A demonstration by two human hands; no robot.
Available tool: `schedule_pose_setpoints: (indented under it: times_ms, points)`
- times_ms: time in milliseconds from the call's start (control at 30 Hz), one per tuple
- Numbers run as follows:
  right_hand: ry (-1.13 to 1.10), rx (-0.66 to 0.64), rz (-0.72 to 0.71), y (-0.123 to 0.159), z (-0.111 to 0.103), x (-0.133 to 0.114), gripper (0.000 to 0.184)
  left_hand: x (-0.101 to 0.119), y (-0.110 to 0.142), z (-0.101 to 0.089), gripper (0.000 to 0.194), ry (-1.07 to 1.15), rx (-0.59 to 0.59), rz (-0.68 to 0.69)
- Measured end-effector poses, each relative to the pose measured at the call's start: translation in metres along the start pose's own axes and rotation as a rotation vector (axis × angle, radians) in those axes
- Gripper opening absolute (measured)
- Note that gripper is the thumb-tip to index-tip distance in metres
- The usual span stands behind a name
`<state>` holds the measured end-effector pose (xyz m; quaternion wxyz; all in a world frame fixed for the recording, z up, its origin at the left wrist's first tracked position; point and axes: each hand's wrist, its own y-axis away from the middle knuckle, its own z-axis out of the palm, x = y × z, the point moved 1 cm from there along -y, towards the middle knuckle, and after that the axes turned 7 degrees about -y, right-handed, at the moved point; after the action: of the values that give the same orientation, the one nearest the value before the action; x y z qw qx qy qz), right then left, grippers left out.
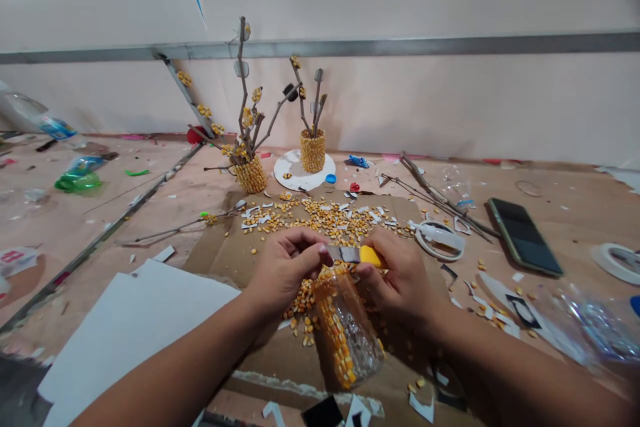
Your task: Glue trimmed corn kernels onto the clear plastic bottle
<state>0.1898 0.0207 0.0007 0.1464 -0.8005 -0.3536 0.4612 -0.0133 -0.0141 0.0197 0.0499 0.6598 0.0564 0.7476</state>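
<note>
My right hand (397, 273) is wrapped round the yellow handle of a box cutter (370, 256), its grey blade pointing left. The fingers of my left hand (295, 263) are pinched together at the blade's tip; what they hold, if anything, is too small to make out. Below both hands lies a clear plastic bottle piece (364, 340), tilted on its side, with rows of corn kernels (336, 340) stuck along its left part and far rim. Loose kernels (325, 213) and white scraps are scattered on the cardboard sheet (215, 247) beyond my hands.
Two kernel-covered pots (250, 177) with twigs stand at the back, one on a white disc (285, 172). White sheets (135, 320) lie left. On the right are dry twigs (440, 197), a glue bottle (440, 235) over a tape roll, a phone (523, 233) and another tape roll (613, 263).
</note>
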Motion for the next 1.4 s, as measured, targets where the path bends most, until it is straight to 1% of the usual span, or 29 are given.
schedule_pose_setpoints:
  times_ms: [67,167,300,400,567,900,1100,1167,1267,1333,1400]
  points:
    - [0.046,0.004,-0.012,0.002,0.002,0.0,0.053,0.0,0.003,0.003,0.033,0.073,-0.005,-0.044]
    - [0.053,0.006,-0.035,0.003,0.003,-0.001,0.052,0.001,0.007,0.006,0.036,0.126,0.003,-0.094]
    - [0.052,0.004,-0.039,0.002,0.001,-0.002,0.051,0.001,0.009,0.009,0.04,0.12,-0.023,-0.125]
    - [0.046,-0.009,-0.029,0.002,0.0,-0.002,0.052,0.001,0.01,0.011,0.039,0.119,-0.027,-0.142]
    - [0.025,-0.005,-0.028,0.003,0.001,-0.002,0.05,0.002,0.01,0.011,0.037,0.116,0.001,-0.139]
    - [0.024,-0.027,-0.039,0.003,0.001,0.0,0.048,0.002,0.011,0.012,0.041,0.072,0.013,-0.124]
    - [-0.004,-0.062,-0.052,0.004,0.002,-0.002,0.053,0.0,0.013,0.008,0.043,0.037,-0.029,-0.084]
    - [-0.002,-0.05,0.033,0.003,0.001,0.004,0.051,0.0,0.015,0.007,0.042,0.045,-0.046,-0.073]
    - [-0.013,0.058,0.208,0.0,-0.004,0.017,0.05,-0.001,0.017,0.005,0.041,0.036,-0.068,-0.06]
    - [-0.056,0.105,0.23,-0.003,-0.008,0.019,0.052,0.0,0.016,0.003,0.039,0.007,-0.069,-0.042]
    - [-0.129,0.058,0.243,-0.007,-0.011,0.011,0.048,0.002,0.014,0.002,0.037,-0.042,-0.072,-0.008]
